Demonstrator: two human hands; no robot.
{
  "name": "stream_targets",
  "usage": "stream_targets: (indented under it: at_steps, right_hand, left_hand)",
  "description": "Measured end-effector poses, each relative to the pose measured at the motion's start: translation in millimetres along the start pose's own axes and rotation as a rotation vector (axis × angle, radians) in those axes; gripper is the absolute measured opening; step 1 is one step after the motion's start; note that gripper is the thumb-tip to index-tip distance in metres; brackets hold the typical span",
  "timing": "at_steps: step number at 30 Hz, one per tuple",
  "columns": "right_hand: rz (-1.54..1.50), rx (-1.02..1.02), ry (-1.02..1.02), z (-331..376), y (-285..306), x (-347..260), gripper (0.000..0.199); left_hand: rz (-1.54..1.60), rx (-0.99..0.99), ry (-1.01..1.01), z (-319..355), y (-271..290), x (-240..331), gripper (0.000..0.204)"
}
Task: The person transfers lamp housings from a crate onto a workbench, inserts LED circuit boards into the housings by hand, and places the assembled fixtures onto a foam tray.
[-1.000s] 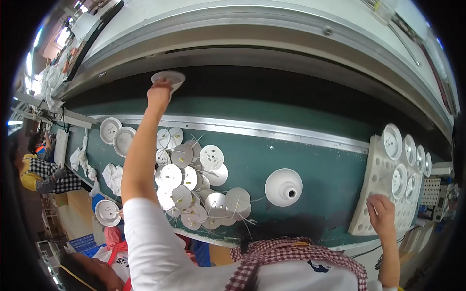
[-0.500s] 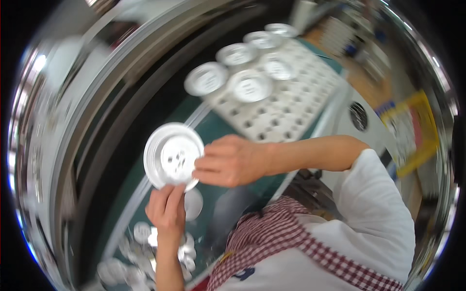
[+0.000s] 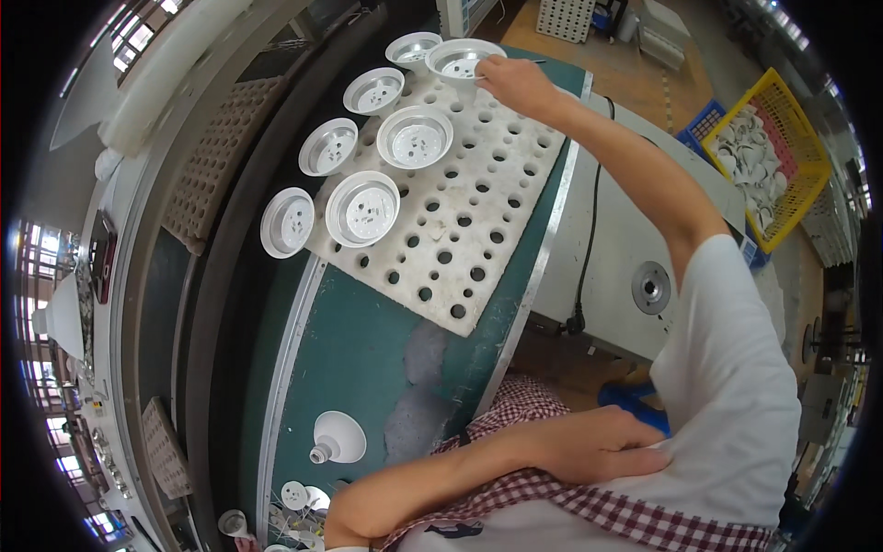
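At the far end of the perforated board (image 3: 432,267), my right hand (image 3: 517,85) pinches the rim of a white LED bulb housing (image 3: 457,61), a flared cup with a light disc inside. Several similar housings stand in the board, among them a near one (image 3: 363,210) and a middle one (image 3: 415,138). My left hand (image 3: 602,445) is drawn across my body, its fingers curled against my white shirt (image 3: 713,405) near the right sleeve. A single housing (image 3: 338,438) with a screw base lies tipped on the green table (image 3: 354,317).
Loose round discs (image 3: 294,495) and small parts lie at the near left. A dark conveyor channel (image 3: 230,304) runs along the left. Beyond the right arm are a grey machine top (image 3: 607,230), a black cable (image 3: 589,248) and a yellow basket (image 3: 782,101) of white parts.
The housing that both hands held now stands at the board's far end, in my right hand's grip. My left hand has let go and moved right, to my shirt. The view has shifted.
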State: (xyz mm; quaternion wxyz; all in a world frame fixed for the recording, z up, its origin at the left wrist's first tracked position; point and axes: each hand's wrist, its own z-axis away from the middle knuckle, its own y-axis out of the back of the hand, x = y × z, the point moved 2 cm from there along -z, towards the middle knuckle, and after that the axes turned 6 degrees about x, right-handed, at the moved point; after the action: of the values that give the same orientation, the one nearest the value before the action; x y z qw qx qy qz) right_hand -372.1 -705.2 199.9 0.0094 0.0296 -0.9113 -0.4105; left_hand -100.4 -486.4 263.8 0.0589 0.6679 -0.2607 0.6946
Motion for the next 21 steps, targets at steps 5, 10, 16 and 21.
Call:
stream_targets:
  at_steps: [5,10,16,21]
  right_hand:
    - [0.064,-0.151,-0.031,-6,-63,29,0.017]
    - [0.054,-0.331,0.170,-19,-94,35,0.012]
    - [0.099,-0.388,0.082,31,-104,49,0.007]
    - [-0.098,-0.299,0.036,37,-87,31,0.021]
  left_hand:
    - [-0.093,0.117,0.055,12,27,-5,0.024]
    - [0.286,0.522,-0.220,19,18,-7,0.038]
    - [0.190,0.329,-0.010,23,36,9,0.035]
    - [0.097,0.432,-0.031,31,21,6,0.035]
